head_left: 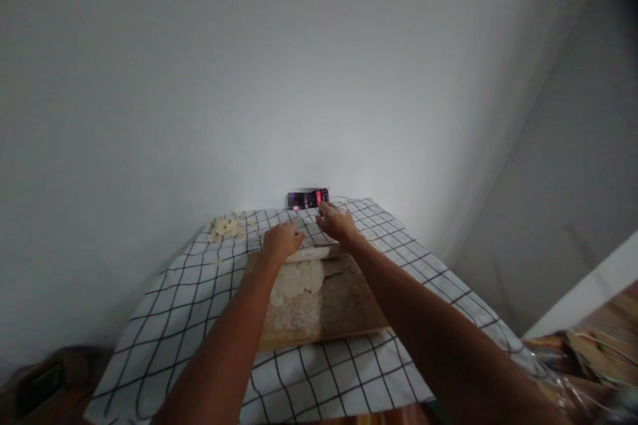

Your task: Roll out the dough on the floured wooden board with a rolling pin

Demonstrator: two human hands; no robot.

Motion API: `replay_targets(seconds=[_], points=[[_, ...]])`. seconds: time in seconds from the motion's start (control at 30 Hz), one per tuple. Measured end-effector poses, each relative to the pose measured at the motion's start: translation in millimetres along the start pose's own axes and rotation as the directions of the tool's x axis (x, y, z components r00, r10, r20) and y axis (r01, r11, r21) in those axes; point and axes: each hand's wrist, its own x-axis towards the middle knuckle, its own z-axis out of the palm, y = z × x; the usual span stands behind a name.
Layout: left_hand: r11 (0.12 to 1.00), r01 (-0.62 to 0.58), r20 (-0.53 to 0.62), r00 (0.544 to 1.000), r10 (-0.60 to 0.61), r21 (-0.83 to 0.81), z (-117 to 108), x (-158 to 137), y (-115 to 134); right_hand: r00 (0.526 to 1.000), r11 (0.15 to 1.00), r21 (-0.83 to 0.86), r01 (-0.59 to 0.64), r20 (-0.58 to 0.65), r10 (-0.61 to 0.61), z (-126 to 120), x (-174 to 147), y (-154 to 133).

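My left hand (pixel 283 239) is curled closed above the far left part of the wooden board (pixel 343 312); what it holds, if anything, I cannot make out. My right hand (pixel 337 222) is higher and farther out, past the board's far edge, its fingers bent together and their contents hidden. Below and between the hands a pale rolling pin (pixel 316 253) lies across the far side of the board. A flattened sheet of dough (pixel 298 281) with an uneven edge lies on the floury board, just nearer than the pin.
A phone (pixel 305 199) with a lit screen leans on the white wall behind the table. Dough scraps (pixel 227 226) lie at the far left on the checked cloth (pixel 199 292). A brown object (pixel 44 382) stands low left; cluttered items (pixel 573 365) lie low right.
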Motion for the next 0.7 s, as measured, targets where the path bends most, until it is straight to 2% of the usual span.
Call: replay_targets(seconds=[0.13,0.33,0.43,0.53,0.7], points=[[1.000,0.031,0.051,0.998,-0.031,0.004,0,-15,1,1.000,1.000,0.013,-0.008,-0.019,0.008,-10,-18,-6],[0.995,0.103,-0.038,0.994,-0.104,-0.012,2,-49,7,0.998,0.999,0.016,0.043,-0.039,-0.043,-17,-44,-11],[0.997,0.074,-0.078,0.994,-0.072,0.017,-1,-69,10,0.998,0.999,0.005,0.040,-0.044,-0.040,-15,-58,-12],[0.998,0.030,-0.113,0.993,-0.024,0.052,-6,-88,12,0.999,1.000,0.014,-0.015,-0.046,0.015,-11,-72,-15],[0.999,-0.020,-0.182,0.983,0.028,0.045,-8,-114,17,0.997,0.996,0.022,-0.082,0.009,0.082,-4,-101,-19]])
